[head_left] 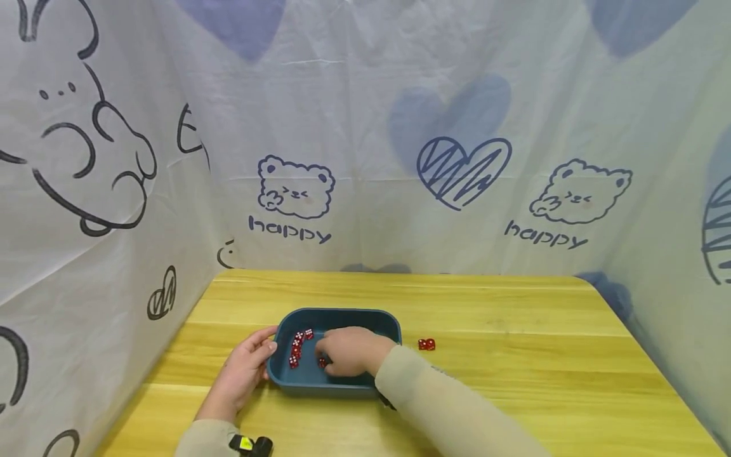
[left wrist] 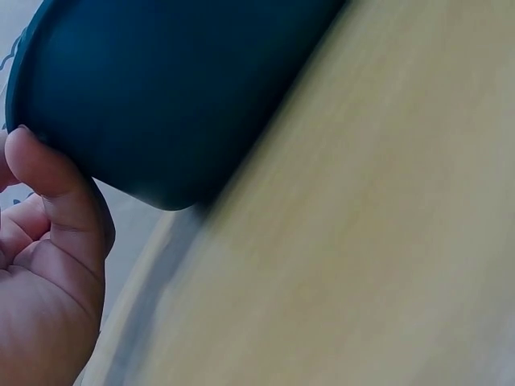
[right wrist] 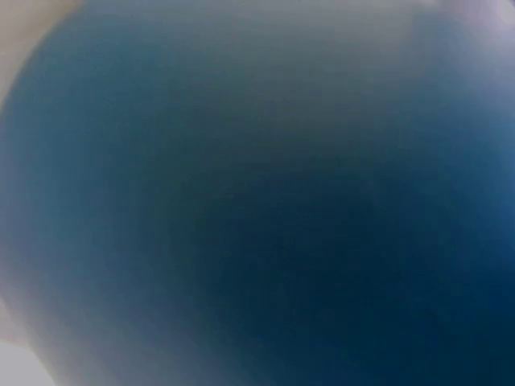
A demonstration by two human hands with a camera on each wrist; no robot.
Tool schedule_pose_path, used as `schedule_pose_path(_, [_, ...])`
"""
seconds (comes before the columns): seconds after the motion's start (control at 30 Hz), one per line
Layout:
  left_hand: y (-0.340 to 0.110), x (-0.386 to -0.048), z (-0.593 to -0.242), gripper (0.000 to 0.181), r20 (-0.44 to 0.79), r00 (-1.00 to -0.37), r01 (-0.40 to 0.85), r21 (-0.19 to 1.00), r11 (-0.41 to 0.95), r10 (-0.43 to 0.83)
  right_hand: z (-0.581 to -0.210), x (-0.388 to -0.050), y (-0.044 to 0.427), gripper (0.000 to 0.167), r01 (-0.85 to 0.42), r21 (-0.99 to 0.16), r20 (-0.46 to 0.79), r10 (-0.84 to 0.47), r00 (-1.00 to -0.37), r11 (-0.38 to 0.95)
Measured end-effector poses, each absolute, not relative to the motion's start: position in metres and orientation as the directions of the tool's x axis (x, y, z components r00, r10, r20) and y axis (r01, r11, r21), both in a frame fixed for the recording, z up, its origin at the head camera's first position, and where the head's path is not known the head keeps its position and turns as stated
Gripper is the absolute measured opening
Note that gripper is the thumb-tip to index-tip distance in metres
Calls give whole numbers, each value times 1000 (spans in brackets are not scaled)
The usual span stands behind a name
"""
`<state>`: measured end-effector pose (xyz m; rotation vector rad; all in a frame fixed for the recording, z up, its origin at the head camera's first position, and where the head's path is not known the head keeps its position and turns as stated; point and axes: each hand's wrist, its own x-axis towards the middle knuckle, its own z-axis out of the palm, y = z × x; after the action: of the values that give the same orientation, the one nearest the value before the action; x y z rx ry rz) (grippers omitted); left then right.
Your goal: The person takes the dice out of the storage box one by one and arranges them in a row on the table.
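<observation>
Plainly one tray [head_left: 327, 386], left fingers [head_left: 265, 351] pinching it, right fingers' [head_left: 328, 347] hold unclear, two dice [head_left: 430, 344] outside

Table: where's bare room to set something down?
Free: the table right of the two dice, and the strip behind the tray, up to the curtain. Crowded: the tray, with inner dice at its left and the right hand inside; its left end, at the left hand; the patch under the right sleeve.

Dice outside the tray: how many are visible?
2: one die and another die beside it, both on the table, right of the tray. The right sleeve may hide more.
</observation>
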<state>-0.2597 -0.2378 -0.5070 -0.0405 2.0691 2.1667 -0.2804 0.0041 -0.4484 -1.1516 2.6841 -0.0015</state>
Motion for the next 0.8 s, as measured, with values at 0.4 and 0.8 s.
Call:
schedule_pose_path(0.4, [-238, -259, -506, 46, -139, -987, -142, 989, -31, 84, -462, -279, 5, 5, -733, -73, -129, -736, -665, 676])
schedule_pose_path(0.8, [-238, -260, -504, 46, -141, -987, -145, 989, -43, 83, -461, -279, 12, 10, -750, -98, -75, -756, -650, 654])
